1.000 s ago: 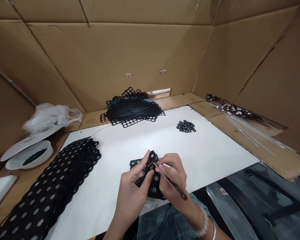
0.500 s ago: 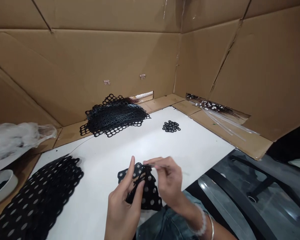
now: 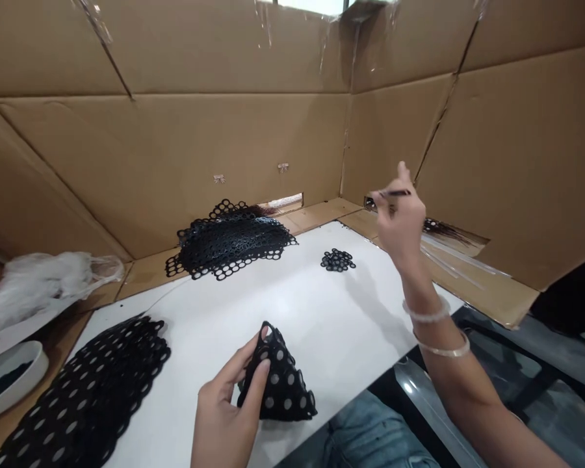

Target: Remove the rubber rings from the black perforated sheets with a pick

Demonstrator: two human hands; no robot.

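Between its thumb and fingers my left hand (image 3: 231, 396) pinches a folded piece of black fabric with grey dots (image 3: 285, 383). The piece stands in a cone-like shape over the front part of the white board (image 3: 297, 312), and a ring shows at its top edge. Raised well above the board on the right, my right hand (image 3: 400, 218) is closed on a thin dark stick-like tool (image 3: 394, 192); motion blur hides its exact kind. A small heap of black rings (image 3: 338, 260) lies on the board between the two hands.
A larger black dotted fabric (image 3: 73, 390) covers the board's left side. Black ring netting (image 3: 234, 244) is piled at the back. A white bowl (image 3: 39, 367) and a plastic bag (image 3: 53, 279) are at far left. Cardboard walls (image 3: 244, 136) enclose the back and right.
My right hand has left the fabric piece and swung up and right with the thin tool. My left hand still pinches the piece, which is turned more upright. The view has tilted up slightly.
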